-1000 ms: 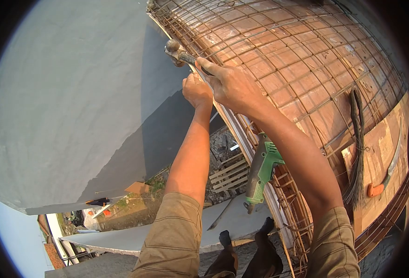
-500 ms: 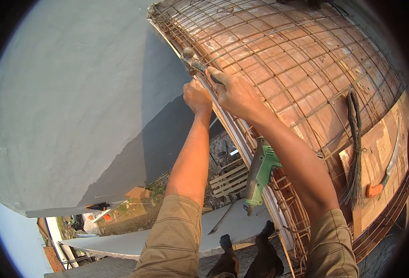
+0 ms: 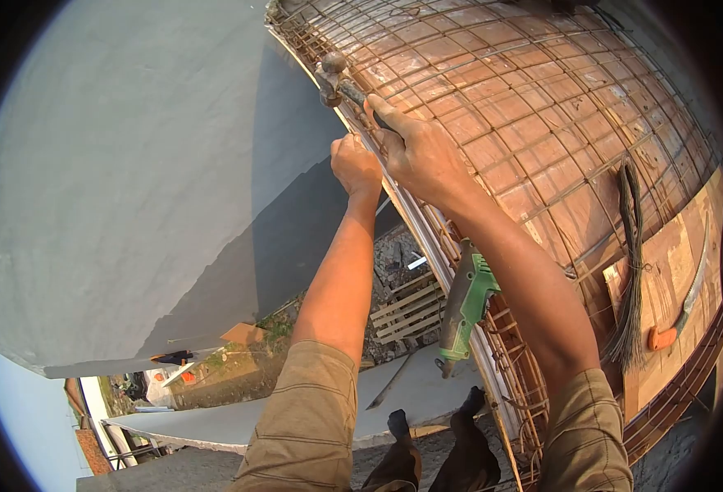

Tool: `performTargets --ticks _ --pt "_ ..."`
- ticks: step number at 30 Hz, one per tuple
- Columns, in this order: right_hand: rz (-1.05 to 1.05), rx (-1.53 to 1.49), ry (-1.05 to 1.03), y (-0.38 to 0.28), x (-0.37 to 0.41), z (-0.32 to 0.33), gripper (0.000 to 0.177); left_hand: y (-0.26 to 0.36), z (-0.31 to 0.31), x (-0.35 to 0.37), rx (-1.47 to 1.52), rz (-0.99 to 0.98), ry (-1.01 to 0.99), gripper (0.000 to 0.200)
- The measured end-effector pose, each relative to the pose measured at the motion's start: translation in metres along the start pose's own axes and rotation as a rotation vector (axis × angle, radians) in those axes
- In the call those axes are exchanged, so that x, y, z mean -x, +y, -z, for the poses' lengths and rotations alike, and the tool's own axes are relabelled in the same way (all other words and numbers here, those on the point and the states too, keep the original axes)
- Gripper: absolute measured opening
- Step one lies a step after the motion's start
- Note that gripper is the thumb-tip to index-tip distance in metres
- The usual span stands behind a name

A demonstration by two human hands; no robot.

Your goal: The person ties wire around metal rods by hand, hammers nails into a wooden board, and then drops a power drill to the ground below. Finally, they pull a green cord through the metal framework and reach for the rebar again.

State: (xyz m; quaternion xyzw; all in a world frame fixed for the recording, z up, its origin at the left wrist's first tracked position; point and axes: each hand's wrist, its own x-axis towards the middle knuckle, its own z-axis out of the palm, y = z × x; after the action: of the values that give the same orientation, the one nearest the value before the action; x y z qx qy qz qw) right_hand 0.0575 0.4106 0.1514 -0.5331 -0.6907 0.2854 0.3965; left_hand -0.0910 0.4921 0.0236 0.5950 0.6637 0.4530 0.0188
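1. The hammer [image 3: 327, 80] hangs by the edge board [image 3: 421, 225], its head now farther from the left hand [image 3: 356, 166], probably between blows.
2. The right hand [image 3: 427, 162] clasps its handle.
3. Left fingers curl at the board; I cannot tell their grip.

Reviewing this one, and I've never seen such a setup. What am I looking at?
There is no machine here: these are a person's bare hands, seen from a camera worn on the head, looking forward and down. The right hand grips a hammer. The left hand is curled beside the edge of the steel bar grid; whether it holds anything is hidden. A green power tool is near the right forearm. Farther right are a wire bundle and an orange-handled saw on a wooden board.
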Motion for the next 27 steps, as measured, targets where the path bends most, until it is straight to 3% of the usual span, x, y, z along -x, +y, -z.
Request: performTargets --ticks 3,6,9,12,15,16,20,23,26,27 --pt "-0.008 0.117 -0.040 0.004 -0.004 -0.004 0.049 -0.001 -0.002 0.000 -0.125 -0.063 0.008 0.017" --pt "0.008 0.099 -0.027 0.006 -0.012 0.000 0.048 0.002 -0.003 -0.002 0.226 0.178 0.001 0.018" --pt "0.030 0.044 0.029 0.002 -0.001 -0.003 0.048 0.002 -0.002 0.002 0.024 0.079 -0.002 0.019" --pt "0.006 0.121 0.001 0.000 0.001 -0.002 0.047 -0.005 -0.016 0.002 -0.040 0.025 0.160 0.020" --pt "-0.021 0.142 -0.036 0.017 0.001 -0.007 0.047 0.025 0.015 -0.003 0.075 0.429 -0.253 0.022" --pt "0.016 0.097 0.004 0.022 0.000 -0.009 0.047 0.013 0.006 -0.005 0.037 0.347 -0.215 0.023" --pt "0.050 -0.022 0.068 0.001 0.002 0.001 0.047 0.010 -0.002 -0.010 -0.033 0.401 -0.225 0.025" --pt "0.127 0.052 0.170 0.002 0.001 -0.010 0.046 0.011 0.002 -0.012 -0.014 0.401 -0.252 0.025" --pt "-0.066 0.170 -0.097 0.014 -0.012 -0.013 0.046 0.005 0.002 -0.010 -0.031 0.303 -0.241 0.026" --pt "-0.033 0.126 -0.047 0.013 -0.012 -0.010 0.046 0.007 0.002 -0.012 -0.033 0.322 -0.248 0.026"
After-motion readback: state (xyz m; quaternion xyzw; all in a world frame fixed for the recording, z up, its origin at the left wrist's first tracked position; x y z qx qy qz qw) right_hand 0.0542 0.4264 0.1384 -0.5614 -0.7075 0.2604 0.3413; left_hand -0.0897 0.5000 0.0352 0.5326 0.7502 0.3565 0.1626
